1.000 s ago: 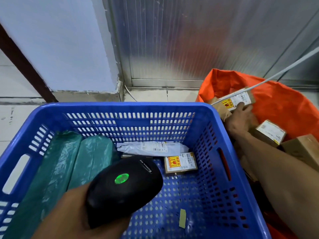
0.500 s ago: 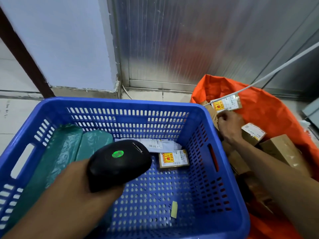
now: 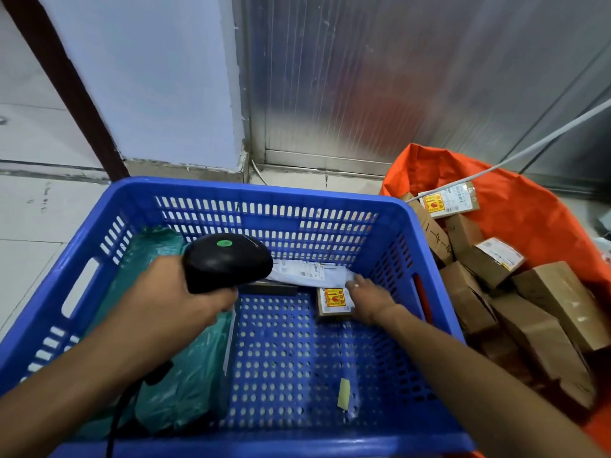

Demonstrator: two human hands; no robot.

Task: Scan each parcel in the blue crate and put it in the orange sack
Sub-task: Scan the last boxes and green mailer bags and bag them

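Observation:
The blue crate (image 3: 258,193) fills the lower middle of the view. Inside lie two green plastic-wrapped parcels (image 3: 185,375) on the left, a white mailer bag (image 3: 307,274) at the back and a small brown box with a red-and-yellow label (image 3: 332,304). My left hand (image 3: 175,299) grips a black scanner (image 3: 226,261) with a green light, held over the crate. My right hand (image 3: 368,300) is inside the crate, fingers on the right side of the small box and reaching the white mailer; whether it grips either is unclear. The orange sack (image 3: 529,213) stands to the right, holding several brown boxes.
A yellow scrap (image 3: 344,393) lies on the crate floor. A grey cable (image 3: 542,142) runs diagonally above the sack. Behind are a corrugated metal wall (image 3: 396,77) and a white pillar (image 3: 148,77), with tiled floor at left.
My right hand left a labelled box in the orange sack and came across into the crate, down to the small box. The scanner moved further over the crate.

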